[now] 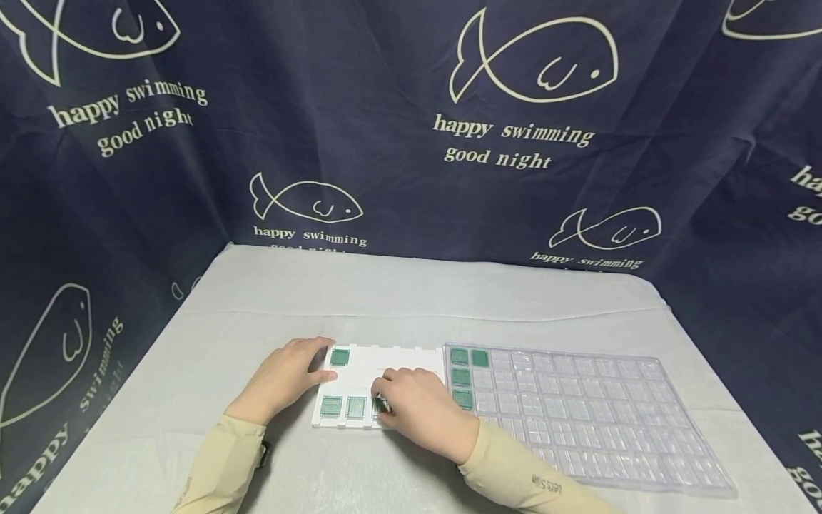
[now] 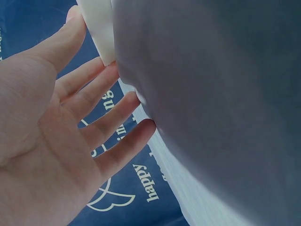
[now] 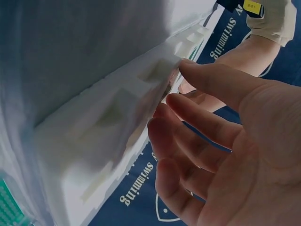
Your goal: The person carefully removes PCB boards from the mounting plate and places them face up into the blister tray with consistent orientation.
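Note:
A white holder board (image 1: 359, 375) lies flat on the table. My left hand (image 1: 285, 375) rests at its left edge, thumb and fingertips against the side; the left wrist view shows the fingers (image 2: 117, 146) mostly straight. One green perforated circuit board (image 1: 340, 356) sits in the holder's far left corner, and two more circuit boards (image 1: 343, 407) lie along its near edge. Beside those, my right hand (image 1: 424, 414) pinches a third green circuit board (image 1: 380, 405) between thumb and fingers, over the near row. The hand covers part of it and the holder's right portion.
Right of the holder lies a clear plastic tray (image 1: 578, 407) with many small compartments. Several green boards (image 1: 461, 377) occupy its far left compartments. The right forearm (image 1: 526, 475) passes over the tray's near left corner. A dark printed curtain (image 1: 398, 143) hangs behind the white tabletop (image 1: 411, 285).

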The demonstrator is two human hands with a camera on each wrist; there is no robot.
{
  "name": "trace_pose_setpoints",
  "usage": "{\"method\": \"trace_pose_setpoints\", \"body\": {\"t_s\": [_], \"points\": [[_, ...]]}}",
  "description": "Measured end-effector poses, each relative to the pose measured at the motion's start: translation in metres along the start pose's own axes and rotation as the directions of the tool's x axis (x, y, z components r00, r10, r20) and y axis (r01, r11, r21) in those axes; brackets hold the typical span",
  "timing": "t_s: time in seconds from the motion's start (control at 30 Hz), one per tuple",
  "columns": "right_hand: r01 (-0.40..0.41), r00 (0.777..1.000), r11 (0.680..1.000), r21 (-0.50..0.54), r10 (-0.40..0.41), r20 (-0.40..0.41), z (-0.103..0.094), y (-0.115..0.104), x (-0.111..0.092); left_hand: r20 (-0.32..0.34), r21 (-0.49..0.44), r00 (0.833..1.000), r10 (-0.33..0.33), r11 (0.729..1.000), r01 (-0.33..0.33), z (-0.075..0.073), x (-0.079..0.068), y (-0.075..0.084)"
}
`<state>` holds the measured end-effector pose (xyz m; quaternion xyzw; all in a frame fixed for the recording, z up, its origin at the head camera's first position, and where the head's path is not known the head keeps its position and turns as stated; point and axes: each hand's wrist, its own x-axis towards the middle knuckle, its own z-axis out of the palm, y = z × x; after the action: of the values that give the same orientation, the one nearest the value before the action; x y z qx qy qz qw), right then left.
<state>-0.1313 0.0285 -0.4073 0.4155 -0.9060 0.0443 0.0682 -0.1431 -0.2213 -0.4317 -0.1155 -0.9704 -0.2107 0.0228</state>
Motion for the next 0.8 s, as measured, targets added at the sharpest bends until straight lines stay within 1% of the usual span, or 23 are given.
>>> {"method": "trace_pose_setpoints", "body": {"t_s": [0.37,0.6,0.8], "points": [[0.000,1.000,0.999,-0.032,-0.001,-0.009,0.0011,-0.0005,-0.0021,0.002,0.000,1.000,-0.003,1.000,0.003,-0.0009,-0.0002,0.0009],[-0.005,1.000,0.999,-0.047,0.005,0.006,0.0011,-0.0017,-0.0011,-0.001,-0.001,1.000,-0.001,1.000,0.001,-0.0006,-0.0003,0.0006],[-0.002,1.000,0.998,-0.055,0.002,-0.003,0.0014,-0.0015,-0.0007,-0.004,0.000,1.000,0.001,1.000,-0.001,-0.0003,-0.0001,0.0003]]}}
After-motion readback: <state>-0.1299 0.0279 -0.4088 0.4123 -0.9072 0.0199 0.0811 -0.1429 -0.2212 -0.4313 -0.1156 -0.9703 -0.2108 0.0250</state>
